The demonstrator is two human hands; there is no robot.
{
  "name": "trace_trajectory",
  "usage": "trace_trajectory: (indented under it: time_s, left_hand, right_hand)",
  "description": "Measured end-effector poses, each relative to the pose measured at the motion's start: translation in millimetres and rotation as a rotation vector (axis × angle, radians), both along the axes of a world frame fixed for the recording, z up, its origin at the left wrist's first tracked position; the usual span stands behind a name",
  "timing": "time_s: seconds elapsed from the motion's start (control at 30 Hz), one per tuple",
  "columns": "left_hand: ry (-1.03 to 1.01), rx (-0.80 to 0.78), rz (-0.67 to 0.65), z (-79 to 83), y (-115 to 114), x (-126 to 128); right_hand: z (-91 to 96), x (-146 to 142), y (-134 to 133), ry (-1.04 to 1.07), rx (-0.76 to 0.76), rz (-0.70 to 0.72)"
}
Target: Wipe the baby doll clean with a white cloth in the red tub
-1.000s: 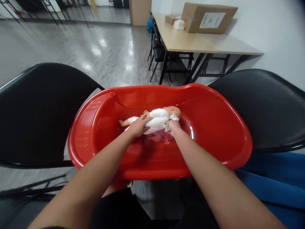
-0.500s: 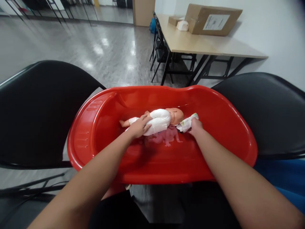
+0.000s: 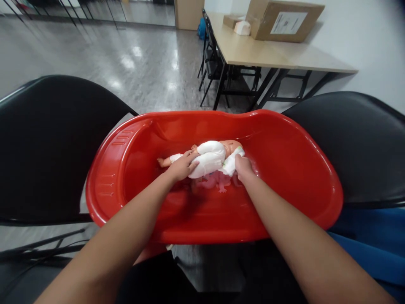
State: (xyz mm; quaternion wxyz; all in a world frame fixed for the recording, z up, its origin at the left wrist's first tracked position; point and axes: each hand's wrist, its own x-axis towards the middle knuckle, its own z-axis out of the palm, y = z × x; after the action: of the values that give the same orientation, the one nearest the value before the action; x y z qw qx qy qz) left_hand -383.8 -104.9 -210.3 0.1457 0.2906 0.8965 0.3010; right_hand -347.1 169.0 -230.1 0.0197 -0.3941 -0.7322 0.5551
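Note:
A baby doll (image 3: 230, 146) with a bulky white covering (image 3: 207, 159) around its middle lies in shallow water in a red baby bathtub (image 3: 303, 177). One bare foot points left, and a small doll hand shows below, under the water. My left hand (image 3: 182, 166) grips the doll at the left end of the white covering, thumb and fingers on it. A bunched white cloth (image 3: 230, 162) with green print is pinched in my right hand (image 3: 243, 166), against the doll's upper body. The doll's head cannot be made out clearly.
Black chairs (image 3: 53, 147) (image 3: 351, 143) flank the tub. Behind it stands a wooden table (image 3: 262, 55) bearing a large cardboard box (image 3: 284, 21), with folding chairs (image 3: 213, 63) at its left side. Blue material (image 3: 370, 245) lies at lower right.
My right hand has moved left with the white cloth, from beside the doll onto its upper body. My left hand keeps its place on the doll.

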Motion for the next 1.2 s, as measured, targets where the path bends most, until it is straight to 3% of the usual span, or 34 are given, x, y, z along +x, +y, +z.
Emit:
trace_trajectory:
  time_s: [0.1, 0.2, 0.3, 0.4, 0.5, 0.67, 0.93, 1.03, 1.2]
  left_hand:
    - [-0.01, 0.005, -0.005, 0.0, 0.3, 0.3]
    - [-0.003, 0.003, -0.011, 0.8, 0.2, 1.3]
    - [0.014, -0.011, -0.005, -0.1, -0.6, 2.7]
    - [0.024, -0.015, -0.013, -3.4, -1.2, 3.0]
    - [0.03, -0.029, -0.017, -6.2, -0.6, 2.1]
    - [0.043, -0.061, -0.01, -3.7, 3.0, 3.4]
    - [0.041, -0.082, 0.004, 5.1, 6.9, 9.1]
    - [0.041, -0.078, 0.008, 4.9, 6.4, 8.1]
    - [0.038, -0.033, 0.004, -1.0, 4.2, 3.6]
  right_hand:
    - [4.1, -8.0, 0.6, 0.139, 0.369, 0.117]
    - [7.7, -20.7, -2.8, 0.401, 0.552, 0.321]
    - [3.6, -29.0, -7.6, 0.433, 0.475, 0.484]
    - [-4.6, -27.4, -9.7, 0.376, 0.36, 0.492]
    - [-9.4, -19.0, -10.2, 0.408, 0.337, 0.499]
    - [-7.7, -4.8, -12.9, 0.43, 0.37, 0.432]
    - [5.9, 13.7, -9.6, 0.247, 0.467, 0.384]
    - [-0.1, 18.8, -8.7, 0.177, 0.501, 0.33]
    - [-25.3, 20.7, -11.3, 0.055, 0.343, 0.297]
